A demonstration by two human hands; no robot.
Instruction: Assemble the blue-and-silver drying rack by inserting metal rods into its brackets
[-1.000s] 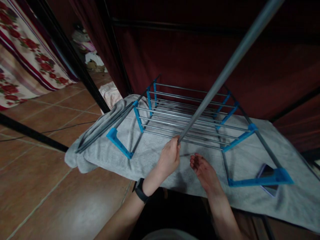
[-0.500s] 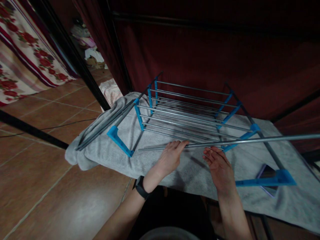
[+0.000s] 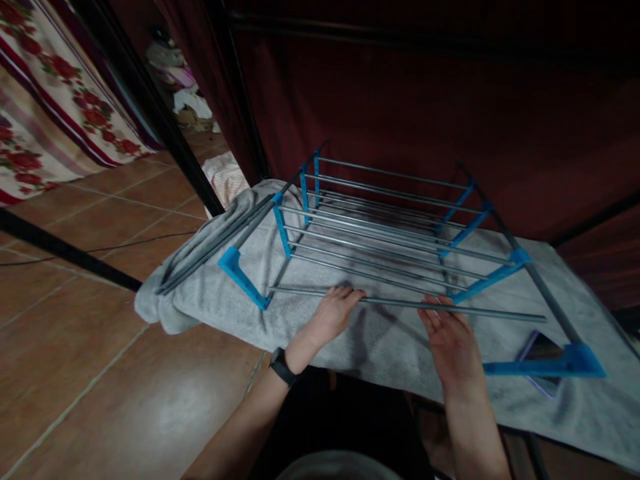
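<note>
As the left hand [image 3: 331, 315] and right hand [image 3: 451, 339] level the rod [image 3: 400, 303] — fingers seemingly curled round it — its ends need seating in the blue brackets [image 3: 243, 278].

Person's left hand [image 3: 331, 315] and right hand [image 3: 453, 340]: both bare, with forearms uncovered down to the frame's edge at 6 o'clock. A black wristband [image 3: 283, 366], watch-like, circles the left wrist at 7 o'clock of that hand. Dark clothing [image 3: 350, 420] shows between the forearms.
</note>
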